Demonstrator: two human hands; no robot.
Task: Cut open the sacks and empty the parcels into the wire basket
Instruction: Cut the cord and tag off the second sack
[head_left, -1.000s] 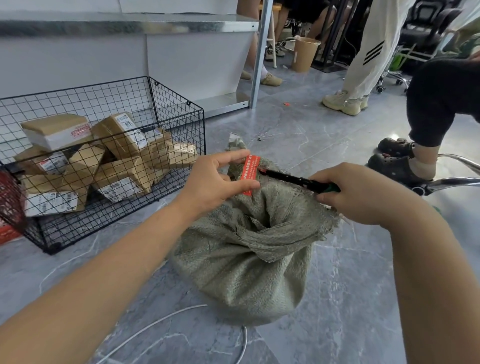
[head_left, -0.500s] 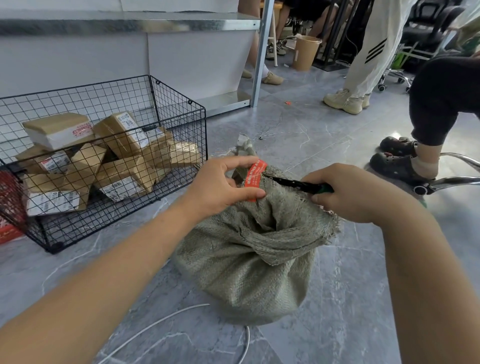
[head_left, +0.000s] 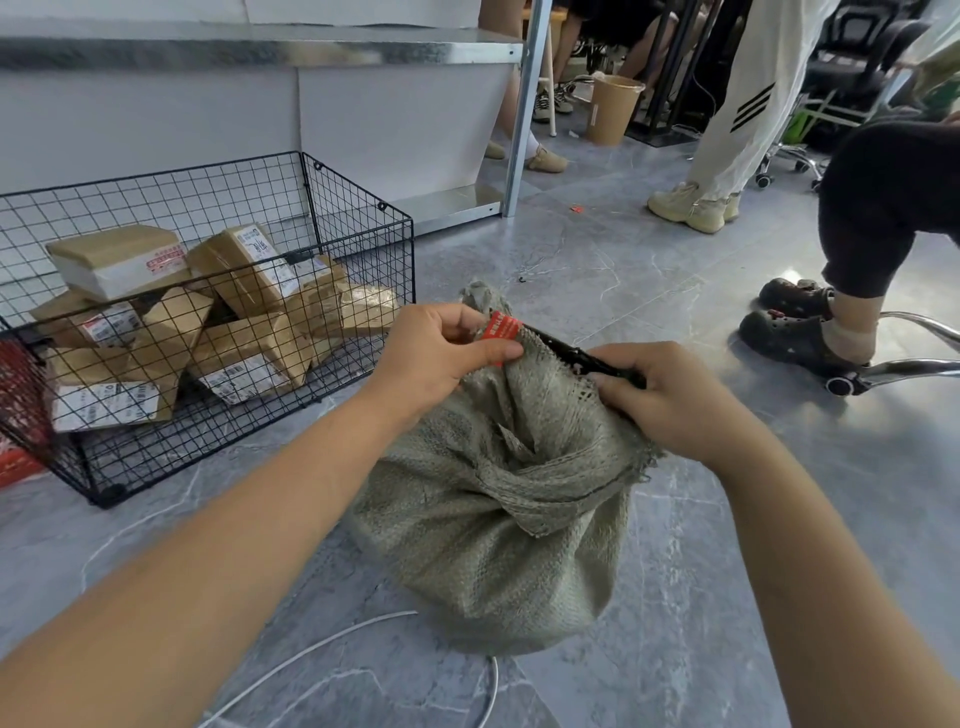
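Note:
A grey-green woven sack stands on the floor in the middle, its neck gathered and tied. My left hand pinches the red tag at the neck. My right hand grips a black cutter whose blade lies against the sack's neck just right of the tag. The black wire basket stands at the left with several brown cardboard parcels inside. What the sack holds is hidden.
A metal shelf unit stands behind the basket. People's legs and shoes and a chair base are at the right. A white cable lies on the grey floor in front of the sack. A red crate sits at the far left.
My left hand has closed onto the red tag and pulled the sack's neck up. My right hand has slid the cutter in closer against the neck.

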